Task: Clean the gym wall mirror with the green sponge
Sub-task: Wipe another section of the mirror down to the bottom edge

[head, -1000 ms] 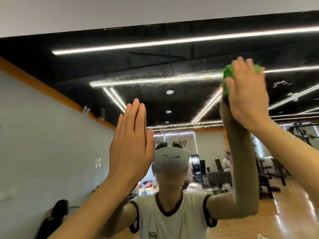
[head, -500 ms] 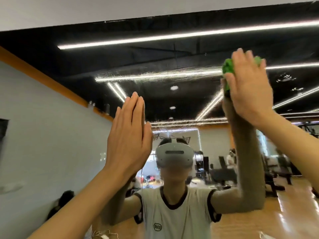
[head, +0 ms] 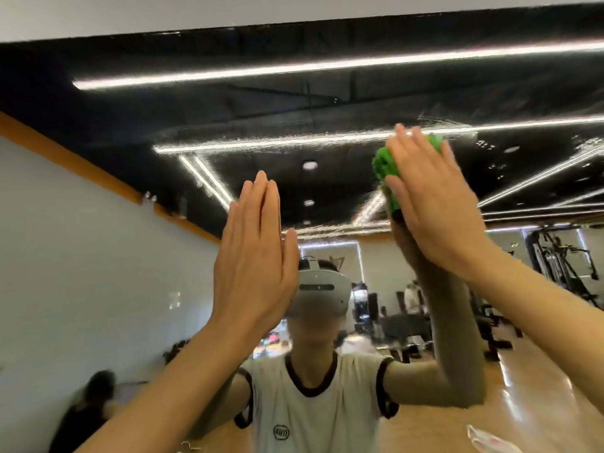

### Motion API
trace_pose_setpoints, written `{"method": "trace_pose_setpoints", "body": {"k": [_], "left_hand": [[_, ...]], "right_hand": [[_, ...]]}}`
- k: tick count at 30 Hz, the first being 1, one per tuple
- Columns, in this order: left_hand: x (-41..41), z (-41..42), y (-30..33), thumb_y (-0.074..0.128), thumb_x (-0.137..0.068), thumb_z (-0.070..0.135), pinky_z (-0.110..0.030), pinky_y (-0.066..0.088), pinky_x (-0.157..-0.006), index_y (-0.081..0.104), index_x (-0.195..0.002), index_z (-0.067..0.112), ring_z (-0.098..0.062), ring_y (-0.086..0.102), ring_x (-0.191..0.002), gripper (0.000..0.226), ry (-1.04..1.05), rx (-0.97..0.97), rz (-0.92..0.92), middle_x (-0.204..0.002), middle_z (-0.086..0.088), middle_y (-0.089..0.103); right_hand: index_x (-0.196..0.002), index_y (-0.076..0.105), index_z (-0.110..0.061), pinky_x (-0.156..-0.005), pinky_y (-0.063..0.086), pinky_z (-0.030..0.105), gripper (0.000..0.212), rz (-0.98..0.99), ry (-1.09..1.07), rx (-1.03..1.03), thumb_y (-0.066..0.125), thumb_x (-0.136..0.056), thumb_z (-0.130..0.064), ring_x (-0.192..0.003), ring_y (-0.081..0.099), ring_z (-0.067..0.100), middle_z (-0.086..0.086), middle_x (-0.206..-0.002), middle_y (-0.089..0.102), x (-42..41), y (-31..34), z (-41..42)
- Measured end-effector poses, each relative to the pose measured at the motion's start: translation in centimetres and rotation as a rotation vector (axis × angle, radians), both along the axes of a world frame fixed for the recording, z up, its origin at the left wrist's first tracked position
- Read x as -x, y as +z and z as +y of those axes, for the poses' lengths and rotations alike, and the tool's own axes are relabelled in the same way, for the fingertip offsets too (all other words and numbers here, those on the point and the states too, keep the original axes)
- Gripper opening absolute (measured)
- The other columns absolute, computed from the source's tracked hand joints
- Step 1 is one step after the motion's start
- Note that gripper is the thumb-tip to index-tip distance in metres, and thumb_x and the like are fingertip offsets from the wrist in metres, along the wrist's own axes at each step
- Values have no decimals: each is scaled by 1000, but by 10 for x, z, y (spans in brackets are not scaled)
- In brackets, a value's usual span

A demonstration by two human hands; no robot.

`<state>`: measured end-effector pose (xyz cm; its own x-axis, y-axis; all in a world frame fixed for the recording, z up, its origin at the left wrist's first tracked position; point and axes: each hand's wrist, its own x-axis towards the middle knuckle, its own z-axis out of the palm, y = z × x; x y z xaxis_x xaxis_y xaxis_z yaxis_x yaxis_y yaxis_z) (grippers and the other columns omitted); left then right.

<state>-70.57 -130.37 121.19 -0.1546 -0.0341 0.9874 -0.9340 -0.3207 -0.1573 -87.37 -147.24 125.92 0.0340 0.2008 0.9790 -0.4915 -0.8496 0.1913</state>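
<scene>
Our right hand (head: 434, 204) has a flat, straight-fingered grip pressing the green sponge (head: 385, 168) high against the mirror (head: 130, 263) to scrub; our left hand (head: 255, 256) stays open, palm forward, seemingly for balance.

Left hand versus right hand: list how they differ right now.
The left hand is bare and holds nothing; the right hand presses the green sponge against the mirror.
The left hand sits lower, in front of the reflected headset; the right hand is raised higher, up by the reflected ceiling lights.
The left hand's fingers point straight up; the right hand's lean leftward.
Both are open, fingers straight, backs toward the camera.
</scene>
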Motion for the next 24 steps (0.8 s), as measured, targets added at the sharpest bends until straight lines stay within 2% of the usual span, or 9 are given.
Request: {"method": "trace_pose_setpoints", "body": {"k": [3, 5, 8, 10, 12, 15, 19, 21, 24], "left_hand": [[-3, -2, -1, 32, -105, 33, -21, -7, -124, 20, -161, 7, -19, 9, -157, 63, 40, 4, -6, -169, -6, 17], [-1, -3, -1, 29, -104, 36, -22, -7, -125, 19, -161, 8, -18, 8, -157, 64, 53, 3, 1, -169, -6, 16], [1, -3, -2, 30, -104, 33, -24, -4, -125, 18, -161, 7, -15, 5, -157, 64, 56, 5, -2, -169, -7, 15], [1, -2, -2, 32, -105, 31, -24, -3, -125, 18, -161, 6, -10, 2, -155, 63, 53, 2, -9, -169, -7, 15], [1, -2, -2, 32, -105, 31, -24, -3, -125, 18, -161, 7, -4, -1, -153, 63, 59, 0, -11, -169, -6, 14], [3, -2, -2, 32, -105, 33, -25, -1, -125, 19, -161, 8, -1, -2, -150, 62, 54, -2, -8, -169, -6, 16], [4, -3, -4, 32, -105, 33, -37, 7, -127, 20, -161, 8, -1, -2, -150, 63, 49, -1, 14, -169, -6, 16], [4, -3, -4, 31, -105, 34, -35, 6, -127, 19, -161, 8, -2, -2, -150, 63, 57, -3, 24, -169, -6, 15], [5, -4, -4, 29, -104, 37, -32, 4, -127, 19, -161, 8, -3, -1, -151, 65, 68, 3, 32, -169, -5, 15]], "right_hand": [[-155, 28, -2, -126, 8, 51, 50, -261, 32, -288, 31, -109, -22, -153, 17, 31, 18, -163, 26, 32, -14, -26], [-155, 28, -2, -126, 9, 52, 52, -342, 38, -311, 27, -108, -24, -153, 19, 32, 19, -162, 29, 13, -21, -5], [-149, 39, -3, -123, 20, 53, 52, -123, 76, -49, 41, -98, -15, -148, 31, 33, 18, -154, 42, -44, -39, 43], [-149, 42, -4, -124, 19, 48, 51, 61, 20, 152, 43, -100, -17, -148, 33, 30, 15, -156, 41, -61, -54, 53], [-151, 39, -6, -124, 14, 43, 55, 88, -9, 187, 53, -99, -15, -149, 30, 28, 14, -158, 38, -41, -54, 28], [-152, 33, -9, -125, 10, 44, 58, 16, 39, -88, 52, -97, -8, -152, 21, 25, 11, -161, 31, 18, -65, -19], [-155, 31, -5, -126, 10, 50, 52, -280, 78, -378, 34, -105, -22, -154, 16, 27, 14, -164, 26, 53, -80, -41], [-150, 36, -5, -124, 21, 49, 49, -306, 75, -331, 44, -101, -11, -149, 26, 29, 14, -159, 34, 27, -79, -13], [-149, 37, -10, -123, 18, 40, 57, 23, 41, -13, 51, -94, -11, -148, 27, 24, 9, -157, 36, -30, -97, 34]]}}
